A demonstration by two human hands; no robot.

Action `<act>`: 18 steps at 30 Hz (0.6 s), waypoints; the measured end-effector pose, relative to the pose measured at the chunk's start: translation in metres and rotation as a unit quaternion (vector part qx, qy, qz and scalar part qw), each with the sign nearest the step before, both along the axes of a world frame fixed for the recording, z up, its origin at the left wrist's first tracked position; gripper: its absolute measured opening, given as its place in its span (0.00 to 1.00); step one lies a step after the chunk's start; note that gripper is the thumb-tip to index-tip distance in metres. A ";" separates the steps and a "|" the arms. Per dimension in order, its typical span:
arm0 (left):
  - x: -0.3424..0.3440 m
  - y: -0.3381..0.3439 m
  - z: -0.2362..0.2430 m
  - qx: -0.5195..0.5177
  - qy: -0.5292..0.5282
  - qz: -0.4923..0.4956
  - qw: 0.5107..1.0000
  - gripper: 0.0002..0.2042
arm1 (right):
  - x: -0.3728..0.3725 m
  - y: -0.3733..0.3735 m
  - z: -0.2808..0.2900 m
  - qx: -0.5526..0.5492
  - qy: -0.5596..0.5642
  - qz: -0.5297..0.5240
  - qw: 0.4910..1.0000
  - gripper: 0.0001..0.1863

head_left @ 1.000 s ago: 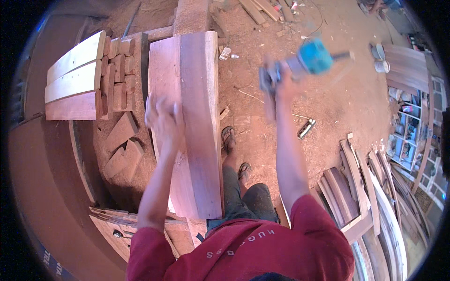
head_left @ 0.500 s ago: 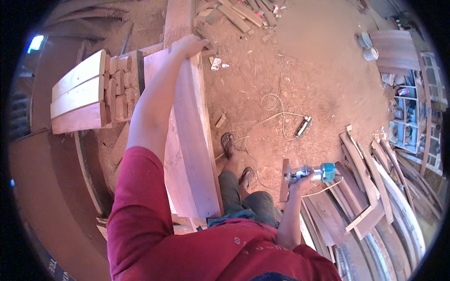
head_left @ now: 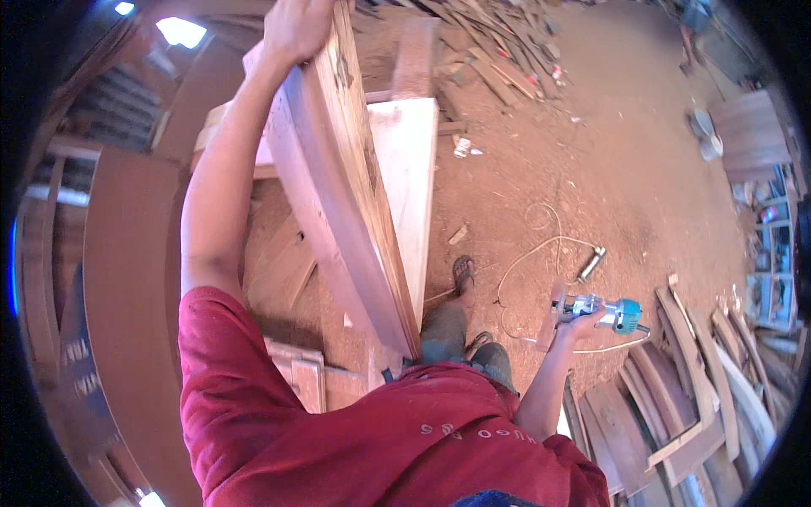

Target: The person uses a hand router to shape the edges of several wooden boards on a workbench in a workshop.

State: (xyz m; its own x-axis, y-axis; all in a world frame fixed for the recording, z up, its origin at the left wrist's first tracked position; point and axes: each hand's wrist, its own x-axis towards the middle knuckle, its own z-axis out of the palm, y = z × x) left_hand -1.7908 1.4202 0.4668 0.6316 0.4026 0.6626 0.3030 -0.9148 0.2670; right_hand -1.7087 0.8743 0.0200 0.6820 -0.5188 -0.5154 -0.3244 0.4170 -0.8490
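My left hand (head_left: 296, 29) grips the far end of a long reddish plank (head_left: 325, 211), which is tilted up on its long edge, showing a rough, light bark-like side. Beneath and beside it lies a pale board (head_left: 404, 152). My right hand (head_left: 581, 325) holds a teal and silver router (head_left: 615, 314) with a flat wooden base out to the right, low near my body. A power cord trails from it.
Short stacked boards (head_left: 211, 135) lie left under the plank. Curved offcuts (head_left: 676, 372) are heaped at the right. A small silver tool (head_left: 591, 264), buckets (head_left: 710, 144) and scrap wood (head_left: 498, 72) are on the dusty floor. A shelving unit (head_left: 769, 279) stands far right.
My left hand has moved to the plank's far end and lifted it onto its edge, uncovering the pale board. The router has come down from mid-air to low at my right side.
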 end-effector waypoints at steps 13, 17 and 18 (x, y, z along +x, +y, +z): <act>-0.234 -0.085 0.087 0.227 -0.205 -0.131 0.943 0.26 | -0.029 -0.094 0.021 0.067 -0.085 0.034 0.994 0.24; -0.269 -0.108 0.069 0.281 -0.232 -0.107 0.925 0.28 | -0.038 -0.094 0.044 0.051 -0.090 0.043 0.994 0.23; -0.278 -0.115 0.066 0.281 -0.233 -0.116 0.924 0.29 | -0.037 -0.097 0.044 0.054 -0.096 0.041 0.993 0.23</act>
State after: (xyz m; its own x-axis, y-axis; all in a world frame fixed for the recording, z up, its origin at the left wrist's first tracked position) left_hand -2.0687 1.3047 0.5324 0.2511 -0.1976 0.9476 0.0526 -0.9747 -0.2172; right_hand -1.7456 0.7777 0.0638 0.8114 -0.4056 -0.4208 -0.1970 0.4880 -0.8503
